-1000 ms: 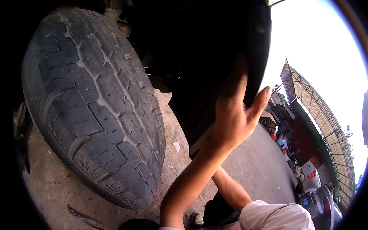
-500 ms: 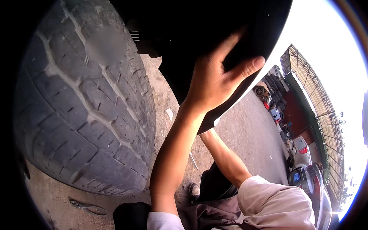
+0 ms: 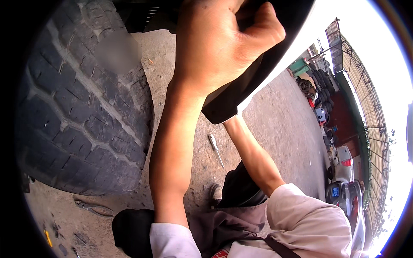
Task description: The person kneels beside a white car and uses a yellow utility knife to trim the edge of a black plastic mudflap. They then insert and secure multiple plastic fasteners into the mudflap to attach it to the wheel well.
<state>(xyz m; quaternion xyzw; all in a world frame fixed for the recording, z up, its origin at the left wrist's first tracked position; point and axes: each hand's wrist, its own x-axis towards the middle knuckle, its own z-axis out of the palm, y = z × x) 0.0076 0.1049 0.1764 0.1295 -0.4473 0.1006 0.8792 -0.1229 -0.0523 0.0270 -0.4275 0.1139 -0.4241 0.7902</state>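
My left hand (image 3: pixel 215 51) reaches up inside a vehicle's dark wheel arch (image 3: pixel 223 109), beside its white outer edge. Its thumb stands apart from the forefinger; the other fingers run into shadow and past the upper picture edge. I see nothing held in it. My right forearm (image 3: pixel 254 159) goes up behind the lower corner of the same panel, which hides my right hand. To the left stands a large worn tyre (image 3: pixel 86 112) with deep tread grooves. A screwdriver (image 3: pixel 216 149) with a pale handle lies on the ground between my forearms.
Pliers (image 3: pixel 95 209) lie on the ground below the tyre, and a yellow object (image 3: pixel 47 238) lies farther lower left. A parked dark car (image 3: pixel 346 202) and stacked tyres (image 3: pixel 322 84) stand off to the right. My shoe (image 3: pixel 216 192) is below the screwdriver.
My view has shifted, and my left hand now appears higher and larger. Its thumb is more bent upward. The whole screwdriver now shows on the ground; before, my arm partly covered it.
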